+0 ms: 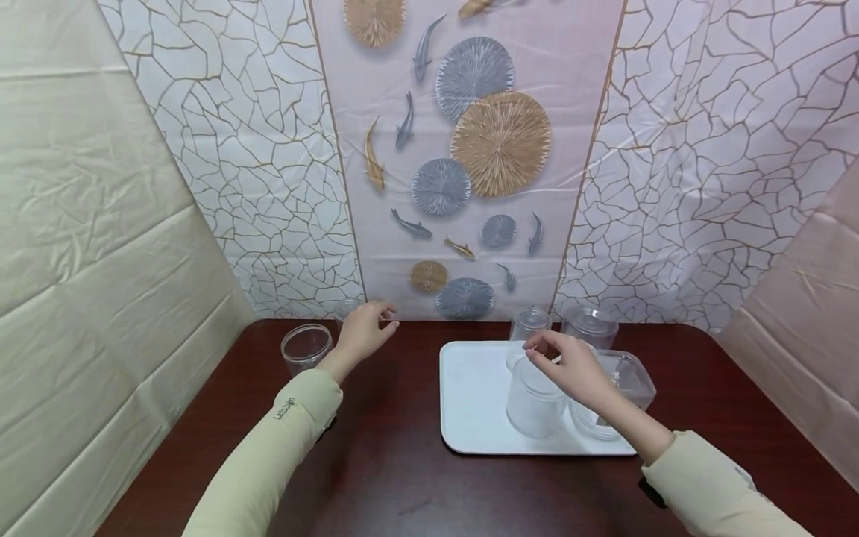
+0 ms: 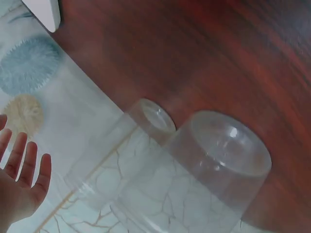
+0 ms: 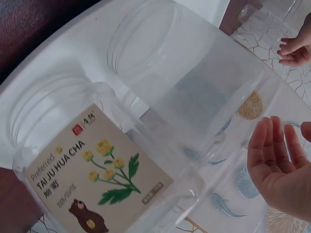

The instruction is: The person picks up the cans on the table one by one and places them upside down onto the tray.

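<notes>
- Head view: I see my left hand (image 1: 362,332) over the far left of the bench (image 1: 403,477), fingers loosely bent, thumb apart, gripping nothing. It overlaps the small left jar (image 1: 345,306); the wide left jar (image 1: 306,344) stands just beside, nearer me. Both are clear, with vertical long axes.
- My right hand (image 1: 570,365) is half curled above the white tray (image 1: 470,403), palm hollow, with nothing held that I can make out. Beneath it stands the front jar (image 1: 535,410); the squarish jar (image 1: 634,373) is beside that, partly behind my forearm.
- Left wrist view: the four fingers are nearly straight and lightly parted, well clear of both left jars. I can't tell which way their mouths face. I judge them light, thin-walled and slick, so I'd take each round mid-body, thumb opposing fingers.
- Right wrist view: the fingers are gently bent side by side, thumb cut by the frame, gripping nothing, a gap from the front jar. That jar and the squarish jar have threaded necks against the tray, so they look mouth-down, axes upright. I expect stiff but slightly yielding plastic; a broad, soft hold near the raised base seems best, and the paper label may grip better than bare wall.
</notes>
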A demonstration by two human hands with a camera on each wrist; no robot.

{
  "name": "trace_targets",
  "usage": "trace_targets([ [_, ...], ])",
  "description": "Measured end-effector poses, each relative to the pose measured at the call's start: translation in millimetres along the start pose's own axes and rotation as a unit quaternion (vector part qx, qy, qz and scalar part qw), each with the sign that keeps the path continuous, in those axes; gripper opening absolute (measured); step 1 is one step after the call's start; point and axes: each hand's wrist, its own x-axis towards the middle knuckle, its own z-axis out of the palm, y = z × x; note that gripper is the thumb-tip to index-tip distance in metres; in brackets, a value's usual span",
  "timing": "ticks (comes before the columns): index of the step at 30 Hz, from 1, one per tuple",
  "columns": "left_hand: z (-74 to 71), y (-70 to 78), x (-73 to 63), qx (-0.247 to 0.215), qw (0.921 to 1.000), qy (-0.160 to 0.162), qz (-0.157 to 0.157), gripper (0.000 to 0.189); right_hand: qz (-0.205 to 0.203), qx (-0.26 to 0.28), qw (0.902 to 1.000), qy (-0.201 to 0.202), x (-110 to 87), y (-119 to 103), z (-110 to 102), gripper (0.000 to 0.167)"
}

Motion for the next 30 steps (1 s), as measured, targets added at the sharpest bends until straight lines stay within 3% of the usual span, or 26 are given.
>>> trace_targets([
  [6, -8.5, -3.9, 11.2, 0.036, 0.9991, 0.021, 0.006, 0.025, 0.011, 0.056, 0.9983, -0.006, -4.1, 3, 3, 0.01],
  [9, -12.9, -6.9, 15.6, 0.055, 0.998, 0.03, -0.005, 0.029, 0.017, 0.071, 0.9973, -0.008, -5.8, 2, 4, 0.01],
  [13, -15.4, -11.5, 16.8, 0.072, 0.9962, -0.005, -0.049, 0.038, 0.025, 0.067, 0.9974, -0.005, -7.5, 1, 6, 0.01],
  [18, -14.9, -18.0, 17.0, 0.104, 0.9876, -0.07, -0.095, 0.06, 0.02, 0.069, 0.9974, -0.01, -10.2, -1, 11, 0.01],
  [26, -13.9, -20.7, 22.4, 0.098, 0.982, -0.108, -0.12, 0.079, 0.026, 0.109, 0.9932, -0.032, -14.2, -6, 17, 0.011],
  [30, -15.4, -20.0, 23.2, 0.1, 0.9735, -0.137, -0.153, 0.082, 0.031, 0.12, 0.9911, -0.048, -16.1, -9, 19, 0.011],
])
